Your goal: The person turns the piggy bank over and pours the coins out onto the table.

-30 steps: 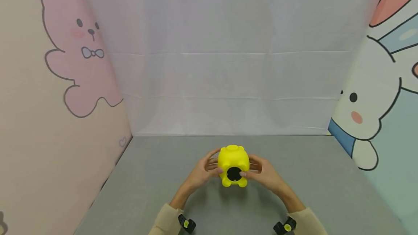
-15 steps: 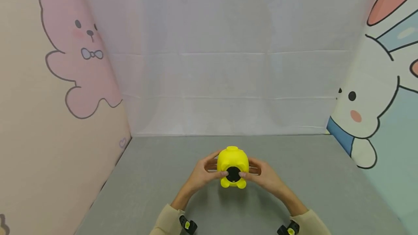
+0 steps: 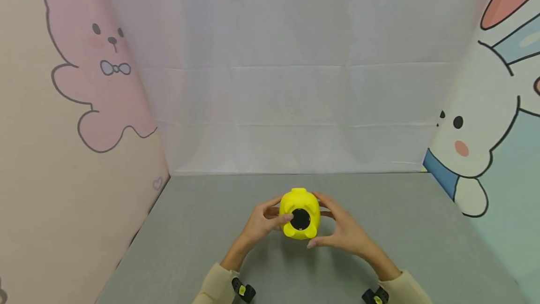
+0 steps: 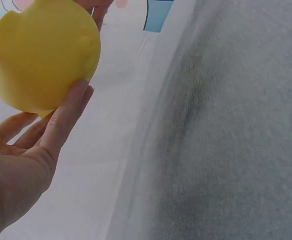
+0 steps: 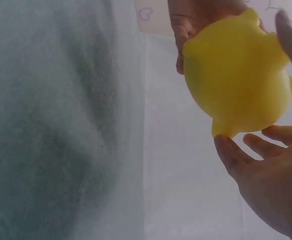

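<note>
Gripping the left side of a rounded yellow figure point(image 3: 300, 201) with stubby feet, the left hand point(image 3: 256, 224) lays its thumb at the edge of the round black disc point(image 3: 301, 220) facing the person, its fingers curved against the body. The right hand point(image 3: 349, 230) is spread rather than closed, fingertips touching the figure's right side while its thumb stands apart, just below the lower right foot. The figure is in the air above the gray tabletop point(image 3: 190, 247), between the two hands, with a creased white cloth point(image 3: 270, 93) behind the table.
</note>
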{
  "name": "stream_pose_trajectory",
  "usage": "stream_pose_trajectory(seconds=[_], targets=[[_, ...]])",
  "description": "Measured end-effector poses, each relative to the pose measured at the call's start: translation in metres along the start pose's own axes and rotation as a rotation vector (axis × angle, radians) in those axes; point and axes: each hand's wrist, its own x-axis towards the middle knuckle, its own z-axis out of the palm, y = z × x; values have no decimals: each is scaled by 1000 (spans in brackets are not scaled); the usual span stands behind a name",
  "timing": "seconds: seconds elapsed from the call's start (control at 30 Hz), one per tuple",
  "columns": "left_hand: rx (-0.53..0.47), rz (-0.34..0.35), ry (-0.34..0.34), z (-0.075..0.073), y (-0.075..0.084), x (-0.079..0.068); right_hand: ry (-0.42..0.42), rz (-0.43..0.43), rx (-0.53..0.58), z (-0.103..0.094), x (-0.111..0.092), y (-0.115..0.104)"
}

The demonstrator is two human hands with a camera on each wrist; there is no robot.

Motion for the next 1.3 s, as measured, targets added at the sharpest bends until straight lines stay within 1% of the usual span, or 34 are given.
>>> stream_pose_trajectory(seconds=[0.13, 0.27, 0.4, 0.5, 0.63, 0.77, 0.83, 0.87, 0.93, 1.0, 1.1, 1.2, 1.3], targets=[[10, 2, -15, -1, 1, -1, 16, -34, -66, 5, 2, 1], [34, -4, -43, -2, 1, -2, 52, -59, -89, 8, 3, 2], [66, -31, -56, -2, 1, -3, 72, -53, -71, 8, 3, 2], [115, -43, -63, -3, 2, -4, 73, -24, -28, 7, 2, 0], [189, -41, -62, -5, 5, -6, 62, 25, 23, 5, 2, -2], [300, -2, -20, -9, 9, -9, 39, 59, 74, 4, 1, -3], [351, 46, -11, -11, 10, -10, 19, 73, 116, 3, 1, -3], [363, 77, -18, -12, 11, -11, 5, 81, 138, 3, 0, -3], [366, 132, -53, -14, 11, -11, -23, 98, 181, 3, 0, -2], [361, 166, -90, -14, 11, -11, -45, 112, 210, 3, -1, -1], [382, 161, -109, -10, 12, -11, -64, 124, 224, 2, -1, 1], [415, 143, -93, -5, 15, -12, -72, 137, 232, 1, -1, 1], [417, 156, -86, -2, 15, -11, -87, 158, 239, 0, -1, 1]])
